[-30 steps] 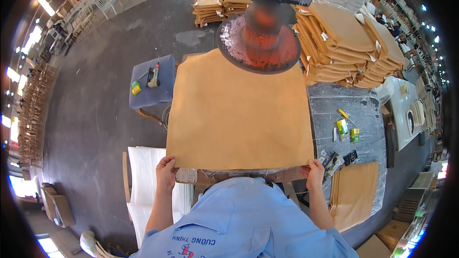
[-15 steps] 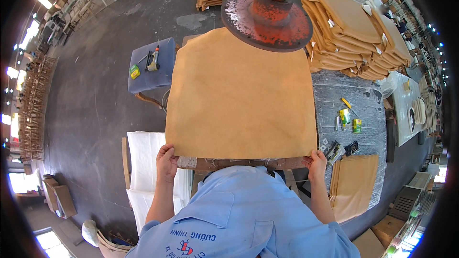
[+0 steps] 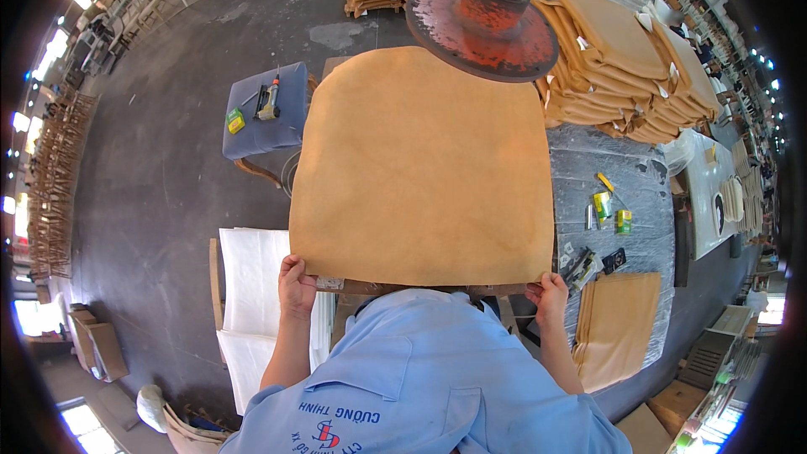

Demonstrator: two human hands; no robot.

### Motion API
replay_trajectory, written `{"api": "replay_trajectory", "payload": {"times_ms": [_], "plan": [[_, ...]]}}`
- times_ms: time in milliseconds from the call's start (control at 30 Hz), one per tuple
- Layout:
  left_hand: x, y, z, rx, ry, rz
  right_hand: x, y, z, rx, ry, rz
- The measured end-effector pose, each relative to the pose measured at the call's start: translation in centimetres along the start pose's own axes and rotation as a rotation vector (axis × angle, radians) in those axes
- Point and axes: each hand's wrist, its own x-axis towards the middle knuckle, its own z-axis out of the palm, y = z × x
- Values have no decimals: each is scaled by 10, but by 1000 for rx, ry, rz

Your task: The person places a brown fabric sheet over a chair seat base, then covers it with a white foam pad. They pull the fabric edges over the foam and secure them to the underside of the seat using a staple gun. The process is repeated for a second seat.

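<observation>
A large tan sheet, like leather or fabric, lies spread out flat in front of me, with rounded far corners. At its near left corner, my left hand pinches the edge between thumb and fingers. My right hand grips the near right corner in the same way. Over the far right part of the sheet hangs a round metal plate with worn red and black paint; it hides part of the far edge. What supports the sheet is mostly covered.
Left stands a blue padded stool with a staple gun and small box on top. White sheets lie nearer. On the right, a plastic-covered table bears small boxes, another staple gun, folded tan pieces and a tall tan stack.
My right hand has shifted slightly inward and nearer to me, still on the corner. The sheet's far left corner looks smoother. The round plate appears a little farther right and up.
</observation>
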Motion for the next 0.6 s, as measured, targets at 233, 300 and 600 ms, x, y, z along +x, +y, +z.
{"api": "replay_trajectory", "payload": {"times_ms": [233, 300, 600], "plan": [[3, -5, -2, 11, 2, 11, 5, 5, 3, -22, 20, -5], [3, -6, -2, 49, 1, 19, 5, 6, 6, -22, 24, 0], [-11, 6, 34, 1373, 357, 514, 0, -8, 1, -528, 325, -629]]}}
